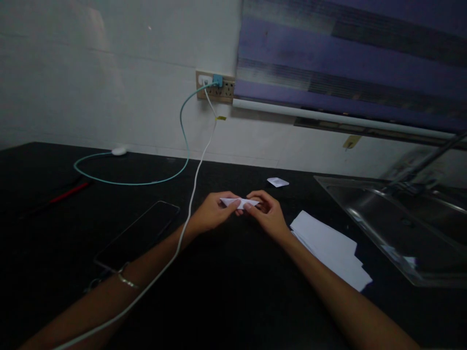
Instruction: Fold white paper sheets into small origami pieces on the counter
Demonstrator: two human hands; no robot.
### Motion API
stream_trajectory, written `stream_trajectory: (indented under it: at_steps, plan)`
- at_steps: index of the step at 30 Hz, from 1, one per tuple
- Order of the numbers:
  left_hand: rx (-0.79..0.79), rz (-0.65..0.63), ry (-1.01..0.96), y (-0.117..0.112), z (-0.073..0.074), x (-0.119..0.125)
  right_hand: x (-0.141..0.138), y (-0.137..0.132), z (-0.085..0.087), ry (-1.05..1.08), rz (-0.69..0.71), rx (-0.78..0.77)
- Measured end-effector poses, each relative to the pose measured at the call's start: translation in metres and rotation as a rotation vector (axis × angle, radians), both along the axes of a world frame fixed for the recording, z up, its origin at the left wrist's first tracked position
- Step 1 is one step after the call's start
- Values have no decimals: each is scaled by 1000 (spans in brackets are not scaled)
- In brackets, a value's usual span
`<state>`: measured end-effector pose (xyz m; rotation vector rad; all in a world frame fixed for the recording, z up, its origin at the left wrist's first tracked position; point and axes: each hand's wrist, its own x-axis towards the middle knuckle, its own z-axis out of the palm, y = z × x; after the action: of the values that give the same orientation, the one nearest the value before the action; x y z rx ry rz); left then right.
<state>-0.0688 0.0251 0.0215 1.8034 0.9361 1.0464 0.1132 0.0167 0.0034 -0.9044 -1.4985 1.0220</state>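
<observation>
A small folded white paper (241, 202) is held just above the black counter, pointed at its left and right ends. My left hand (215, 210) pinches it from the left, thumb on the near face and fingers behind. From the right, my right hand (268, 212) grips the same paper in a like pinch, the two thumbs nearly meeting at its middle. Beyond my right hand lies another small folded paper (278, 182). A stack of white paper sheets (330, 248) rests beside my right forearm, slightly fanned out.
A dark phone (138, 236) lies left of my left forearm. A white cable (193, 194) runs from the wall socket (215, 87) across that forearm. A teal cable (146, 183) loops over the black counter (233, 291). A metal sink (397, 233) is at the right.
</observation>
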Motion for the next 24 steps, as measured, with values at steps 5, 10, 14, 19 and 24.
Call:
stream_trajectory:
  at_steps: [5,10,14,19,24]
  plan:
    - [0,-28,53,2,-4,-3,3,5,-4,-61,-32,-21]
    - [15,-117,197,7,-7,-11,5,7,-5,-54,12,-28]
    - [55,-201,186,7,-1,-16,4,4,-1,-44,25,-48]
    - [-91,-280,145,8,0,-17,5,6,-1,-21,-1,-44]
    - [-124,-340,164,11,-5,-16,7,9,-5,-25,0,-40]
